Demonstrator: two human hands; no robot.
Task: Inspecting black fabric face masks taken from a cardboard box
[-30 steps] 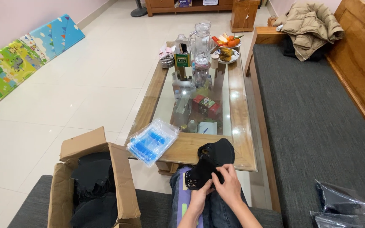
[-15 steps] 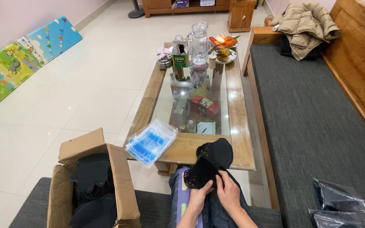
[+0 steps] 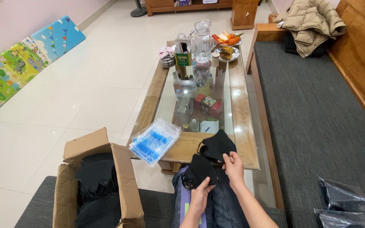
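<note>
My left hand [image 3: 200, 195] grips a stack of black face masks [image 3: 198, 171] over my lap, thumb on its lower edge. My right hand [image 3: 233, 165] pinches the near edge of another black mask [image 3: 218, 143] that lies on the near end of the wooden coffee table [image 3: 243, 139]. A pile of clear plastic bags with blue print [image 3: 155, 140] lies on the table's near left corner, hanging a little over the edge. An open cardboard box [image 3: 121, 185] with more black masks [image 3: 96, 185] inside stands on the grey seat to my left.
The glass-topped table carries a glass jug [image 3: 201, 40], a fruit plate [image 3: 227, 44] and small boxes. A grey bench [image 3: 317, 109] runs along the right with a beige jacket [image 3: 313, 23] at its far end. Filled clear bags [image 3: 345, 204] lie at the lower right. A colourful play mat [image 3: 20, 61] leans left.
My hands have drawn apart: the left now holds the black stack lower over my lap, while the right stays at the mask on the table edge.
</note>
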